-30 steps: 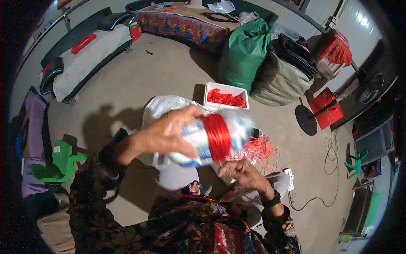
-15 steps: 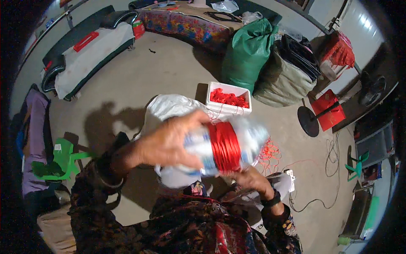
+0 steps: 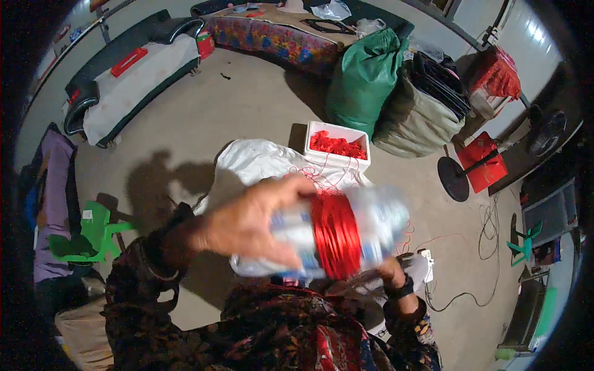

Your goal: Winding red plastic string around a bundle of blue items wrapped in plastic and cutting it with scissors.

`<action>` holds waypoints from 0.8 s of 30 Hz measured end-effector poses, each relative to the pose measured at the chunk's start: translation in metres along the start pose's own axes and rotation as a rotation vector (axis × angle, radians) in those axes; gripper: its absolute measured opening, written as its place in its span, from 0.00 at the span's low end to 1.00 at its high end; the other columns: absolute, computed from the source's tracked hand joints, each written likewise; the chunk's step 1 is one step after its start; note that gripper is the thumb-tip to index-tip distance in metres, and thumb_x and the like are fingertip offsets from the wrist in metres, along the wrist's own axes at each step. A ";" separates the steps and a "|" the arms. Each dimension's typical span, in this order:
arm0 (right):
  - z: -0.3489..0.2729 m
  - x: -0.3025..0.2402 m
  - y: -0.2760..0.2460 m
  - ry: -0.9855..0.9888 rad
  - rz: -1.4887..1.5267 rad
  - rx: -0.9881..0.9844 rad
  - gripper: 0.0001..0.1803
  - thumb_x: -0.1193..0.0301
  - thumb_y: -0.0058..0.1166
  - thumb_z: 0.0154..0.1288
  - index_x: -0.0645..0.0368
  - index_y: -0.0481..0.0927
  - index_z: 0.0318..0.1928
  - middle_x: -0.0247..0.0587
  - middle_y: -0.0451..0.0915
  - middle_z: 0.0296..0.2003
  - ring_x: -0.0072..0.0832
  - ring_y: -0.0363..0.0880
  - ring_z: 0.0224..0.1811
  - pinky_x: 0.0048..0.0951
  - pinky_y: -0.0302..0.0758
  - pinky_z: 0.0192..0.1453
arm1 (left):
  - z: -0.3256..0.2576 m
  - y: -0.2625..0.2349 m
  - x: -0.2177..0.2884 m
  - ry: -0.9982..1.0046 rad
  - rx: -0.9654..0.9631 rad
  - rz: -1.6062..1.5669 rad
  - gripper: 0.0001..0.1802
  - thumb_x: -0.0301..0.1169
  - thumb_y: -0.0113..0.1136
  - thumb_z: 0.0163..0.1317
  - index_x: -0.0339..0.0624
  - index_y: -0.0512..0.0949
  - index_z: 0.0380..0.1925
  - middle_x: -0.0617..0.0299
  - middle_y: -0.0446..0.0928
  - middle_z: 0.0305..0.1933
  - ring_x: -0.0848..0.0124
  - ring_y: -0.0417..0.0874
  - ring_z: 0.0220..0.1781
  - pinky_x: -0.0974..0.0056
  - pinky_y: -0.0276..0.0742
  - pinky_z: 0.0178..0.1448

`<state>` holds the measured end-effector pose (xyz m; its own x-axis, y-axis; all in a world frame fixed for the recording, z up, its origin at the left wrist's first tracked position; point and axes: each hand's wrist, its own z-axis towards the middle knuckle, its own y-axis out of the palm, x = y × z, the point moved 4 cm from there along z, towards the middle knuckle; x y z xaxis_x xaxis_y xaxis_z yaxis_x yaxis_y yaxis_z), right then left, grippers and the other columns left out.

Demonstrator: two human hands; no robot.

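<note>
My left hand is wrapped round one end of a clear plastic bottle, blurred by motion, held up sideways over my lap. Around the bottle's middle runs a thick band of red cord. Behind the other end of the bottle is my right hand; its fingers are hidden, so their grip does not show. Loose loops of thin red cord trail over a white sack on the floor in front of me. Just beyond it stands a white foam box with bunched red cord inside.
A green sack and a pale stuffed sack stand far right. Nearer are a fan's round base, a power strip and a black cable. A green plastic chair stands left; a covered sofa lies beyond.
The bottle has shifted slightly right and toward me, with my left hand on it. My right hand has gone further behind the bottle, hiding its fingers.
</note>
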<state>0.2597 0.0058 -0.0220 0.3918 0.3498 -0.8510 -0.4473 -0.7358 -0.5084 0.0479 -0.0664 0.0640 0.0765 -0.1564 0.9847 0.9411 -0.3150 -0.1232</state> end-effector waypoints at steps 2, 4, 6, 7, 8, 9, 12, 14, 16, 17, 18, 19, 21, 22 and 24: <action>0.007 -0.001 0.014 -0.092 0.230 -0.213 0.11 0.66 0.57 0.66 0.61 0.83 0.41 0.40 0.81 0.28 0.22 0.79 0.30 0.28 0.74 0.33 | 0.013 -0.029 -0.029 -0.014 0.095 0.075 0.43 0.29 0.75 0.39 0.36 0.63 0.57 0.53 0.74 0.51 0.66 0.74 0.57 0.62 0.70 0.60; 0.005 -0.041 0.007 -0.284 0.025 -0.242 0.12 0.66 0.55 0.66 0.64 0.83 0.38 0.41 0.82 0.29 0.26 0.81 0.30 0.28 0.75 0.35 | 0.006 -0.034 -0.056 -0.155 0.074 0.344 0.44 0.31 0.74 0.39 0.34 0.63 0.57 0.50 0.74 0.50 0.64 0.75 0.57 0.62 0.70 0.58; -0.002 -0.073 -0.016 -0.341 0.004 -0.212 0.12 0.67 0.56 0.65 0.65 0.83 0.36 0.41 0.83 0.29 0.29 0.81 0.30 0.28 0.75 0.36 | 0.003 -0.022 -0.074 -0.254 -0.064 0.543 0.43 0.34 0.71 0.39 0.32 0.62 0.56 0.44 0.75 0.46 0.58 0.78 0.51 0.59 0.72 0.53; -0.001 -0.079 -0.027 -0.373 -0.002 -0.204 0.12 0.67 0.57 0.65 0.65 0.83 0.35 0.41 0.83 0.29 0.31 0.82 0.30 0.28 0.76 0.36 | -0.002 -0.007 -0.078 -0.051 -0.046 0.577 0.41 0.34 0.70 0.40 0.32 0.63 0.54 0.44 0.76 0.43 0.55 0.80 0.46 0.56 0.73 0.50; 0.005 -0.082 -0.036 -0.420 -0.024 -0.155 0.10 0.69 0.58 0.63 0.65 0.83 0.33 0.41 0.84 0.30 0.29 0.83 0.31 0.27 0.76 0.37 | -0.009 0.007 -0.079 0.148 -0.024 0.610 0.39 0.34 0.69 0.41 0.32 0.63 0.53 0.43 0.76 0.40 0.51 0.81 0.42 0.54 0.74 0.47; 0.016 -0.081 -0.039 -0.389 -0.009 -0.134 0.09 0.70 0.59 0.63 0.65 0.83 0.33 0.41 0.83 0.30 0.28 0.82 0.31 0.26 0.76 0.37 | -0.012 0.021 -0.068 -0.045 -0.151 0.580 0.37 0.34 0.69 0.41 0.32 0.63 0.51 0.43 0.77 0.39 0.50 0.81 0.40 0.52 0.74 0.46; 0.038 -0.034 -0.035 -0.103 0.146 -0.093 0.08 0.70 0.59 0.61 0.62 0.83 0.36 0.36 0.84 0.32 0.23 0.81 0.34 0.27 0.76 0.40 | -0.005 0.043 -0.022 -0.085 -0.305 0.414 0.33 0.34 0.68 0.46 0.34 0.64 0.50 0.44 0.76 0.41 0.53 0.82 0.41 0.53 0.75 0.45; 0.028 0.000 -0.021 -0.137 0.443 -0.205 0.10 0.68 0.58 0.63 0.62 0.84 0.38 0.35 0.84 0.35 0.23 0.80 0.36 0.27 0.76 0.43 | 0.001 0.037 -0.013 0.050 -0.241 0.260 0.37 0.32 0.70 0.43 0.34 0.64 0.53 0.50 0.75 0.45 0.63 0.80 0.47 0.58 0.74 0.50; 0.008 0.100 0.021 0.364 -0.084 0.372 0.12 0.65 0.57 0.65 0.62 0.84 0.40 0.35 0.84 0.37 0.22 0.80 0.38 0.28 0.76 0.46 | 0.003 0.012 -0.011 0.029 -0.102 0.145 0.41 0.30 0.73 0.40 0.35 0.64 0.56 0.55 0.72 0.51 0.68 0.74 0.54 0.62 0.70 0.58; 0.011 0.049 0.022 0.282 0.072 0.060 0.12 0.65 0.57 0.65 0.61 0.84 0.41 0.34 0.84 0.37 0.23 0.81 0.38 0.28 0.76 0.45 | -0.001 -0.007 -0.022 -0.150 -0.029 0.018 0.43 0.30 0.73 0.39 0.36 0.64 0.57 0.56 0.71 0.54 0.67 0.72 0.58 0.62 0.67 0.64; 0.010 0.018 0.026 0.199 0.218 -0.231 0.11 0.66 0.56 0.66 0.59 0.84 0.41 0.33 0.85 0.37 0.23 0.81 0.38 0.29 0.77 0.44 | -0.001 -0.020 -0.033 -0.181 0.061 0.019 0.42 0.29 0.73 0.38 0.37 0.65 0.57 0.55 0.71 0.55 0.67 0.72 0.58 0.62 0.67 0.64; 0.010 0.001 0.028 -0.118 0.231 -0.264 0.11 0.66 0.56 0.66 0.58 0.84 0.41 0.36 0.85 0.36 0.26 0.82 0.35 0.29 0.78 0.41 | 0.003 -0.029 -0.051 -0.121 0.074 0.115 0.43 0.30 0.75 0.38 0.37 0.65 0.57 0.56 0.73 0.54 0.69 0.73 0.58 0.63 0.68 0.62; 0.004 -0.048 0.007 -0.251 0.076 -0.261 0.11 0.66 0.58 0.65 0.62 0.83 0.39 0.38 0.84 0.31 0.25 0.83 0.32 0.28 0.77 0.36 | 0.006 -0.031 -0.069 -0.229 0.027 0.302 0.44 0.31 0.77 0.38 0.36 0.65 0.56 0.56 0.74 0.53 0.69 0.73 0.58 0.62 0.68 0.62; 0.000 -0.069 -0.007 -0.307 -0.012 -0.252 0.11 0.67 0.59 0.64 0.64 0.83 0.38 0.38 0.84 0.28 0.24 0.83 0.31 0.27 0.76 0.34 | 0.011 -0.021 -0.077 -0.381 -0.053 0.384 0.43 0.32 0.77 0.38 0.36 0.65 0.56 0.55 0.73 0.53 0.68 0.72 0.59 0.62 0.67 0.63; 0.004 -0.085 -0.022 -0.322 0.108 -0.211 0.10 0.70 0.62 0.60 0.66 0.83 0.34 0.41 0.84 0.29 0.26 0.83 0.31 0.28 0.76 0.36 | -0.009 0.001 -0.076 -0.192 -0.080 0.499 0.38 0.36 0.72 0.44 0.35 0.66 0.54 0.52 0.72 0.47 0.62 0.73 0.54 0.57 0.70 0.55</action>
<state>0.2325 -0.0053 0.0612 0.0645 0.4030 -0.9129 -0.2836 -0.8697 -0.4040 0.0398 -0.0633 -0.0122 0.5741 -0.1334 0.8078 0.7474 -0.3175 -0.5836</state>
